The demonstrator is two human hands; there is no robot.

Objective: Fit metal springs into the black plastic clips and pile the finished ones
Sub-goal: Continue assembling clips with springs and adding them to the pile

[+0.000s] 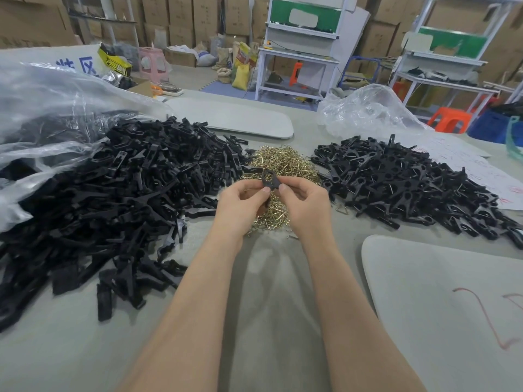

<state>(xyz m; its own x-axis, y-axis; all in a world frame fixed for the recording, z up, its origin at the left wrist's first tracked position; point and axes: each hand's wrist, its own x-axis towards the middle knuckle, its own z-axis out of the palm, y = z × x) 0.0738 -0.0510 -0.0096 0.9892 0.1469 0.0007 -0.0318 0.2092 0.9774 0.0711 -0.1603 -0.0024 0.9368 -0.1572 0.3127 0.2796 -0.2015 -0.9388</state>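
A black plastic clip [269,180] is held up over the middle of the table, pinched from both sides. My left hand [240,204] grips its left end and my right hand [304,202] grips its right end, thumbs facing each other. Directly behind and under the hands lies a heap of brass-coloured metal springs [283,165]. A large pile of loose black clip parts [113,199] spreads over the left of the table. On the right sits a pile of assembled clips [404,185] with spring wires showing. Whether a spring sits in the held clip is hidden.
A clear plastic bag [51,108] lies at the far left over more black parts, another crumpled bag [368,111] at the back right. Grey flat pads lie at the back centre [240,117] and near right [441,301]. Shelving and cardboard boxes stand beyond the table.
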